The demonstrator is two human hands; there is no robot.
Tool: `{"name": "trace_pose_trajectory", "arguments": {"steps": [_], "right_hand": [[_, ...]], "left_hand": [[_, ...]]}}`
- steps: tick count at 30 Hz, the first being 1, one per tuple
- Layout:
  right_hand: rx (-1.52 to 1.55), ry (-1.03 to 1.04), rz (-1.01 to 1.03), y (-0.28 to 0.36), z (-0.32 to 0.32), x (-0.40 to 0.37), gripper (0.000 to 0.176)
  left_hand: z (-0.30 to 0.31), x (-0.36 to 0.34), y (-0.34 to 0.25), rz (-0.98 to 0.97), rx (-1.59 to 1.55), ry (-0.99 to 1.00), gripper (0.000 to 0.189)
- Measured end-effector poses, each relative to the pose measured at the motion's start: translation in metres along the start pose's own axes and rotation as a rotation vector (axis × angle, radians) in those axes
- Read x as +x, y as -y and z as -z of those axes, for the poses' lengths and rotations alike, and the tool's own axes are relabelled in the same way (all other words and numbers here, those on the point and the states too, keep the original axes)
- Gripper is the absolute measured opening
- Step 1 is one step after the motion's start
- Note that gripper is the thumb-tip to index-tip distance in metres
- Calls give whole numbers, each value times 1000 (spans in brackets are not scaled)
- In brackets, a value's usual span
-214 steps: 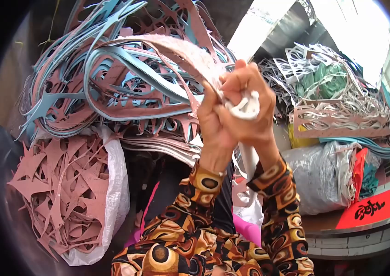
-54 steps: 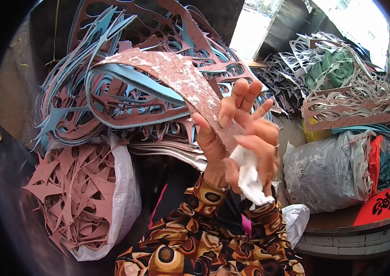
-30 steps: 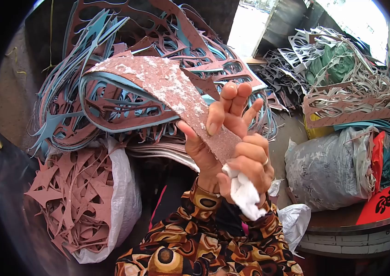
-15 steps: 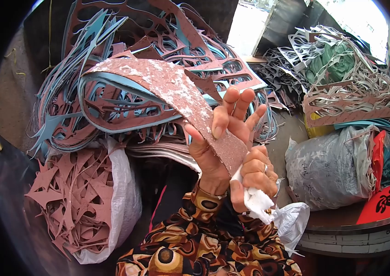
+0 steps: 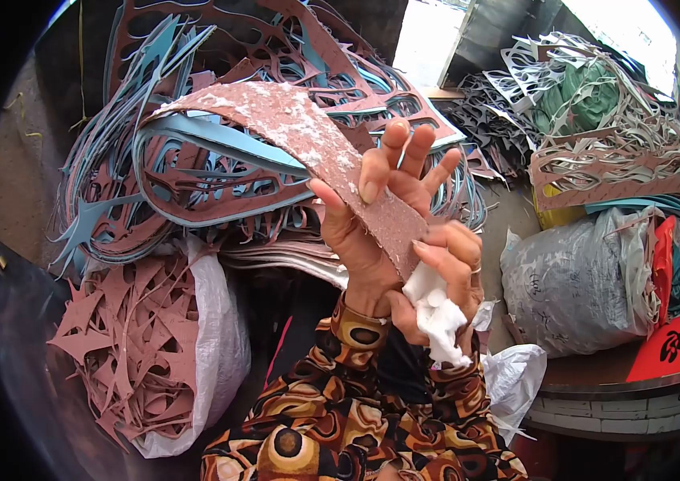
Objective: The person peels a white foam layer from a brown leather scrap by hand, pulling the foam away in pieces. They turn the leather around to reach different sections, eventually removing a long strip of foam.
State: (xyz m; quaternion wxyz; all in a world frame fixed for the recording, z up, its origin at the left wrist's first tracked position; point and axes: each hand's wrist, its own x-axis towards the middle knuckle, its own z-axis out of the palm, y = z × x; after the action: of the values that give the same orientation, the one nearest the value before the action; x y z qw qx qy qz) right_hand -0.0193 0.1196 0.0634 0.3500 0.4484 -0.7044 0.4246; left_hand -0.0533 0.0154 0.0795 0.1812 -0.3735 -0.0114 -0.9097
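Note:
A long reddish-brown strip of sheet material [image 5: 308, 132], with white fluff stuck to its face, curves up and away to the left. My left hand [image 5: 362, 260] grips its near part between thumb and bent index finger, the other fingers raised apart. At the strip's near end, my right hand [image 5: 454, 260] is closed on a soft white fibrous layer [image 5: 440, 325] that hangs down from it. The layer touches the strip's end. Close to my hands the strip face is mostly bare of fluff.
A large heap of cut-out reddish and blue sheets [image 5: 276, 192] stands ahead. A white sack [image 5: 224, 353] of reddish scraps [image 5: 127, 345] is at left. On the right are a wrapped grey bundle [image 5: 576, 284], a red sheet with black writing [image 5: 677, 345] and more offcuts [image 5: 629, 164].
My right hand has shifted slightly up, and its fingers have loosened and regripped around the white layer. More of the white layer hangs in view. My left hand keeps its hold.

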Motion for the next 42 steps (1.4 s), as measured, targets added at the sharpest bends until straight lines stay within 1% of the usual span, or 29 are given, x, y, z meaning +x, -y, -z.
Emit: {"name": "trace_pose_trajectory", "arguments": {"steps": [1,3,6,7,9,10,11,14,15,17,18,19,21,22,23,25,26,29,31,33,35,37,38,39,41,42], "right_hand": [[-69,11,16,-1,0,-4,45],[-80,-20,29,-2,-1,-3,44],[37,-71,-15,-4,-3,0,39],[32,-69,-9,-4,-5,-2,39],[135,-114,-38,-7,-10,-9,37],[156,-142,12,-12,-13,-10,37],[157,-144,14,-15,-13,-15,37],[117,-161,-80,-12,-13,-19,37],[118,-161,-79,-7,-12,-12,37],[-29,-175,-19,-2,-7,-3,38],[20,-146,21,-5,-6,-1,38],[20,-145,17,-8,-7,-1,38],[117,-136,92,-13,-7,-3,35],[130,-179,9,-6,-8,1,30],[126,-176,14,-7,-6,-1,30],[159,-100,74,-7,-2,-4,28],[168,-99,33,-2,-2,-5,30],[247,-86,38,-9,1,-15,33],[239,-112,38,-9,0,-19,34],[372,-123,-24,-9,1,-26,34],[391,-78,-22,-10,3,-28,36],[424,-187,-156,-6,-3,-27,38],[235,-95,-160,-1,2,-22,43],[236,-95,-159,2,5,-17,43],[-160,-44,-136,6,9,-12,44],[-109,-104,-80,-3,7,-12,41]], "left_hand": [[0,0,0,-10,-10,-24,41],[0,0,2,-14,-17,-34,41],[2,-5,6,-15,-9,-27,40],[3,-6,6,-11,-15,-21,40],[3,-6,7,-9,-23,-10,40],[4,-6,8,-4,-24,-16,40],[4,-6,7,2,-23,-23,40],[6,-2,5,13,7,-31,41],[6,0,5,12,7,-30,41],[4,4,5,31,-11,-1,42],[5,6,5,43,1,38,42],[3,6,6,44,1,35,42],[-2,6,8,13,-15,-4,42],[-1,5,9,16,-18,-5,42],[-1,4,10,33,-52,9,43],[-1,4,11,45,-90,26,43],[-1,3,11,42,-104,27,43],[1,2,12,43,-114,8,42],[1,2,12,51,-113,-1,42],[1,4,11,50,-132,-12,42],[4,7,12,47,-131,3,42],[5,10,11,51,-126,12,42],[5,12,9,47,-120,6,42],[6,16,9,41,-113,2,42],[7,22,11,42,-96,14,42],[5,25,13,49,-89,18,41]]}}
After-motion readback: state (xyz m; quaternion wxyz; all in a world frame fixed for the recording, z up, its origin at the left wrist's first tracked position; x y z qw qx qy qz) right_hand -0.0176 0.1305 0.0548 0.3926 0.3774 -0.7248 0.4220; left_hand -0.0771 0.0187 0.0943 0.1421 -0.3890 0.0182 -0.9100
